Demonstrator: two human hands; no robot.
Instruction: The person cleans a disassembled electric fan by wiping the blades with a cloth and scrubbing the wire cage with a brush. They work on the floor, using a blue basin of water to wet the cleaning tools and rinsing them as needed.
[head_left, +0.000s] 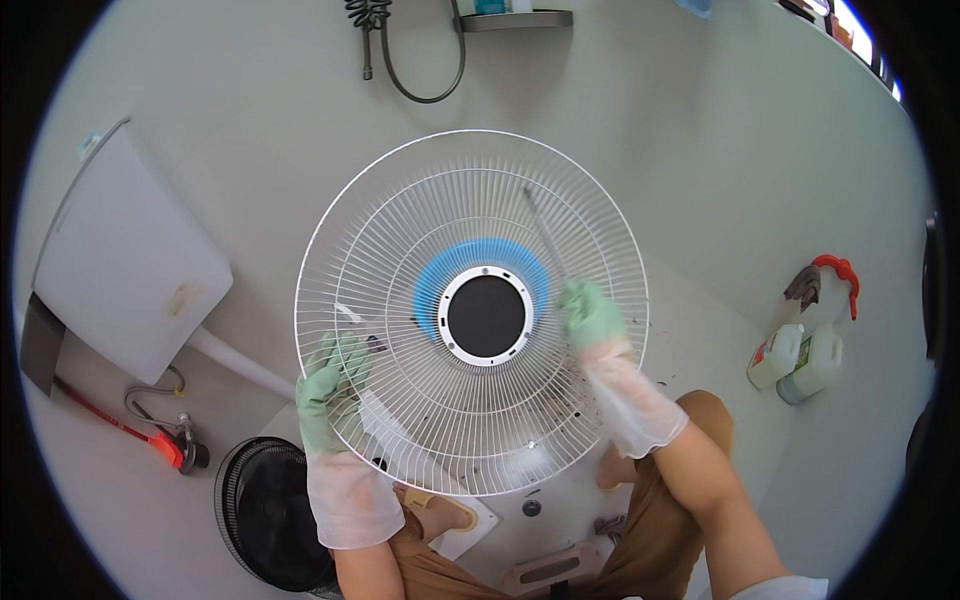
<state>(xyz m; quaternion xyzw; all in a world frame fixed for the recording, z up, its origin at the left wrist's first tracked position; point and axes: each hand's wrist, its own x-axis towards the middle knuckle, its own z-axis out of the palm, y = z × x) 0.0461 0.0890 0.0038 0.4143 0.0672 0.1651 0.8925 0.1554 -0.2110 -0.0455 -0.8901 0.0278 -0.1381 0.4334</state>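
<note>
A white wire fan grille (486, 413) with a dark round centre (486, 316) in a white ring faces me. My left hand (330, 379), in a green rubber glove with a clear cuff, holds its lower left rim, and its fingers show behind the wires. At the grille's right side my right hand (592, 311), gloved the same way and slightly blurred, grips a thin grey rod-like tool (546, 232) that slants up and left to a dark tip. Whether that tip touches the wires I cannot tell. Behind the grille sits a blue basin (487, 247), partly hidden.
A black fan grille (262, 514) lies at the lower left, below a white wall-hung washbasin (135, 255). Two plastic jugs (810, 367) stand at right near a red hooked object (840, 270). A hose (424, 97) hangs beside a wall shelf (517, 20). A floor drain (531, 508) lies between my feet.
</note>
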